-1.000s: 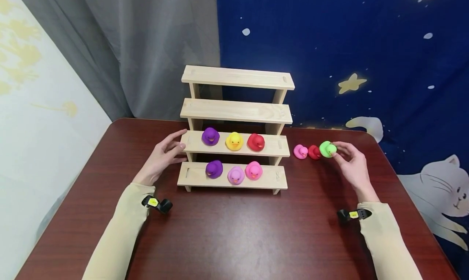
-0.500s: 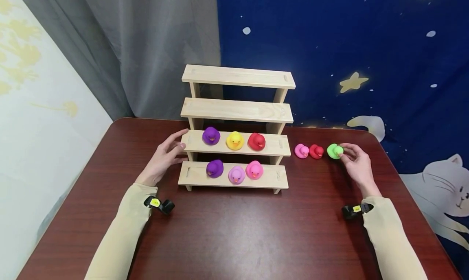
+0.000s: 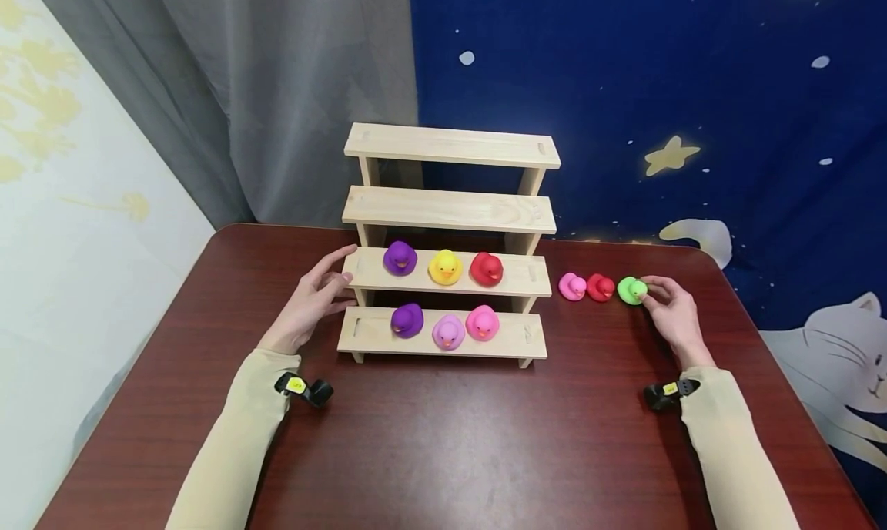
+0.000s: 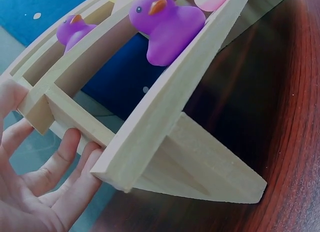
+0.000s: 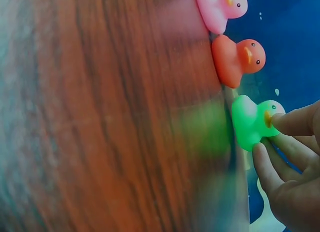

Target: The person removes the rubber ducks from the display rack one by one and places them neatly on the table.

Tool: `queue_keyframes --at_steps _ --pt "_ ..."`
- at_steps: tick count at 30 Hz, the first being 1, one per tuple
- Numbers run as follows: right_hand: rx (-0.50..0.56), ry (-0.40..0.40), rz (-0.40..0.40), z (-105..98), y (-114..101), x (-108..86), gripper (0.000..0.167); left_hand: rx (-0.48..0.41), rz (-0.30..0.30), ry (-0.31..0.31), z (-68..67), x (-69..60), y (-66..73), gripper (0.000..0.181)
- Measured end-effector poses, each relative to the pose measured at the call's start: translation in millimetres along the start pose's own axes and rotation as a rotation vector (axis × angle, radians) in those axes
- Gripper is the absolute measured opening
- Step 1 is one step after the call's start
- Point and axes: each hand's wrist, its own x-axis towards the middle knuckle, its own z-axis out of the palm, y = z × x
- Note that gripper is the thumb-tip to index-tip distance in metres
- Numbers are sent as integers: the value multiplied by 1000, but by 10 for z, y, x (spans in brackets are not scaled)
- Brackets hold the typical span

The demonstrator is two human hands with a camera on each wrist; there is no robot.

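In the head view my right hand [image 3: 674, 318] pinches a green rubber duck [image 3: 629, 290] at the right end of a short row on the table. In the right wrist view the thumb lies at the beak of the green duck [image 5: 248, 123], fingers below. Beside it sit a red duck [image 3: 600, 287] and a pink duck [image 3: 572, 286]. My left hand [image 3: 305, 306] touches the left end of a tiered wooden shelf [image 3: 446, 209], its fingers spread and loosely bent. In the left wrist view fingertips [image 4: 70, 142] rest against the shelf's side.
On the second tier from the bottom sit a purple duck [image 3: 399, 259], a yellow duck [image 3: 445, 267] and a red duck [image 3: 487, 270]. The lowest tier bears a purple duck [image 3: 406, 320], a lilac duck [image 3: 448, 333] and a pink duck [image 3: 482, 323]. Curtains hang behind the brown table [image 3: 443, 445].
My right hand has lowered the green duck onto the table to the right of the red one, then shifted it slightly. The left hand stays at the shelf.
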Motion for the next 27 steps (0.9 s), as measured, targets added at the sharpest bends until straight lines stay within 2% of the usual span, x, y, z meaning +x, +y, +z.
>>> queue_keyframes --at_steps 6,14,19,27 --pt "39 -73 -14 14 3 17 35 -1 0 7 11 -10 10 50" --pt "47 -101 25 19 -10 16 42 -5 -2 7 10 -9 4 50" --pt "43 -85 9 29 -8 26 40 -2 -3 9 12 -3 -6 50" --pt "22 0 -64 11 -130 34 36 9 -3 19 18 -7 -9 50"
